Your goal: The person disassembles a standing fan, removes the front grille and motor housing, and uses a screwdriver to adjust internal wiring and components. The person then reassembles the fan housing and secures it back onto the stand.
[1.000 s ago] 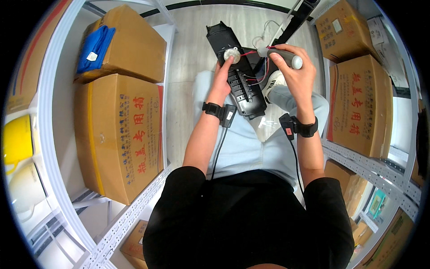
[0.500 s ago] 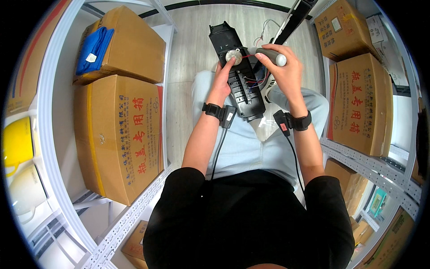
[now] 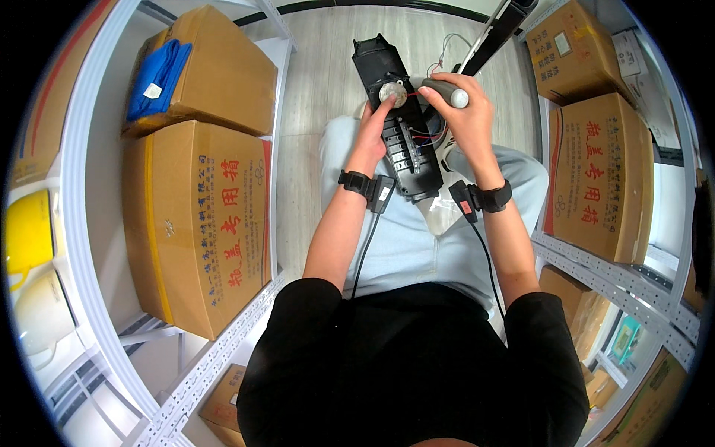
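Note:
A long black plastic housing (image 3: 378,65) with an open inside lies in front of me, its near end over my legs. Near its middle is a round silvery disc-shaped part (image 3: 392,92). My left hand (image 3: 371,132) grips the housing's left side, its thumb pressed on the disc. In my right hand (image 3: 468,112) is a screwdriver with a thick grey handle (image 3: 439,90). Its pale butt end points right, toward me, and its tip side points left toward the disc; whether the tip touches anything is too small to tell. Thin wires (image 3: 426,136) run along the housing's right side.
Shelves with cardboard boxes (image 3: 190,223) flank me on the left, and more boxes (image 3: 588,171) stand on the right. A blue folded cloth (image 3: 158,80) rests against the upper left box. Beyond my right hand a black post (image 3: 500,33) slants upward. Grey floor (image 3: 313,71) lies ahead.
The housing and both hands sit slightly lower. My right hand and the screwdriver have shifted a little to the left, and the handle is tilted slightly differently. Both grips are unchanged.

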A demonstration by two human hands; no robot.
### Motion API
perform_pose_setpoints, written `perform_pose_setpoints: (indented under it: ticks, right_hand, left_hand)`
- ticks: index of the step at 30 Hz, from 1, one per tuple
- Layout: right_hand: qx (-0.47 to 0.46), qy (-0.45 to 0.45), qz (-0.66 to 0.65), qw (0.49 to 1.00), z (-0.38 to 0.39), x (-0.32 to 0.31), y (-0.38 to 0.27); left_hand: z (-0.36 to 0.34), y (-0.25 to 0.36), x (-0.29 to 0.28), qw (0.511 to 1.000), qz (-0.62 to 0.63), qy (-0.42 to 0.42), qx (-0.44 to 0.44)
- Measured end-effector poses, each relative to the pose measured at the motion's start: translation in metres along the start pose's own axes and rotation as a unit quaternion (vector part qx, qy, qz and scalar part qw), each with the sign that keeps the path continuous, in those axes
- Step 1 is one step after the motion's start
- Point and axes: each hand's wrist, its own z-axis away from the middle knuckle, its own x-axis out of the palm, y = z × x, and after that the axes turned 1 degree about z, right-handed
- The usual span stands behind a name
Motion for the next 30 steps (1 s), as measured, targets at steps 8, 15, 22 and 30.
perform_pose_setpoints:
  ticks: [8, 15, 22, 30]
  right_hand:
    - [0.093, 0.018, -0.081, 0.992, 0.003, -0.021, 0.0]
    - [0.188, 0.012, -0.26, 0.947, 0.009, -0.035, 0.009]
    - [0.203, 0.009, -0.282, 0.938, 0.015, -0.035, 0.013]
    - [0.218, 0.009, -0.282, 0.934, 0.017, -0.036, 0.018]
  left_hand:
    - [0.001, -0.001, 0.001, 0.996, -0.066, 0.031, 0.046]
    - [0.003, 0.003, 0.004, 0.97, -0.194, -0.002, 0.148]
    - [0.003, 0.002, 0.002, 0.966, -0.221, 0.012, 0.138]
    - [0.001, -0.001, -0.002, 0.97, -0.197, 0.011, 0.14]
